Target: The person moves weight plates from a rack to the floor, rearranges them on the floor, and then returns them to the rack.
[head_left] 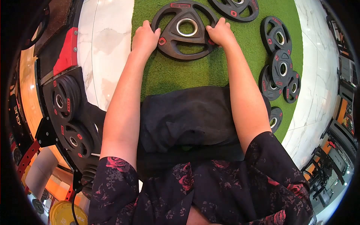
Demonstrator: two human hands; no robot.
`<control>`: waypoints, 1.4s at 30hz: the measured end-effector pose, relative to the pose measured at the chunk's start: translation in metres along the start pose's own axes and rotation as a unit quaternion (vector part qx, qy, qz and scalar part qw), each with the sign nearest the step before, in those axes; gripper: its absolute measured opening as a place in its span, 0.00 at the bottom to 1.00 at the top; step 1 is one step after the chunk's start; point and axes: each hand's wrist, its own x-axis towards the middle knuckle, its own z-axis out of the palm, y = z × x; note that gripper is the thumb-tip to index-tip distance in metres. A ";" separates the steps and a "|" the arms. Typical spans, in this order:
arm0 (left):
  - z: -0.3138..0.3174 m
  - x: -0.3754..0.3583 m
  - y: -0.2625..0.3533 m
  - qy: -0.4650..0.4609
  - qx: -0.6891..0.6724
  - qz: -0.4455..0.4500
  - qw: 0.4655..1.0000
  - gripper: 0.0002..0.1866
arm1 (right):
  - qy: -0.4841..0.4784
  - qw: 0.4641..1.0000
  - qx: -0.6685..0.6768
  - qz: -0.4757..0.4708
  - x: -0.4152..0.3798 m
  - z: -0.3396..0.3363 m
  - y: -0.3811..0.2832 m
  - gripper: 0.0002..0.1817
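A large black weight plate (173, 28) with a steel centre ring and red markings is gripped at both sides. My left hand (145, 37) closes on its left rim, the thumb lying over the edge. On the opposite rim, my right hand (221, 33) has its fingers curled round the edge. The plate faces up toward me, over the green turf (180, 75). Another black weight plate (245, 13) lies just beyond my right hand, partly cut off by the frame's top.
Several smaller weight plates (284, 63) lie overlapping on the turf's right side, with another plate (275, 117) nearer me. At left, a rack holds weight plates (67, 95) beside a red bracket (67, 52). Pale tiles (315, 75) border the turf. A yellow plate (62, 213) stands lower left.
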 end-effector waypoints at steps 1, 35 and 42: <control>0.000 0.000 0.000 0.002 0.002 0.001 1.000 0.26 | -0.004 1.000 0.000 0.002 0.000 0.000 0.000 0.38; 0.003 0.001 -0.003 0.007 0.000 0.015 1.000 0.27 | 0.011 1.000 -0.007 -0.009 -0.001 0.000 -0.002 0.38; 0.003 0.002 -0.004 -0.004 -0.008 0.009 1.000 0.27 | -0.001 1.000 -0.003 0.000 -0.003 -0.002 -0.004 0.38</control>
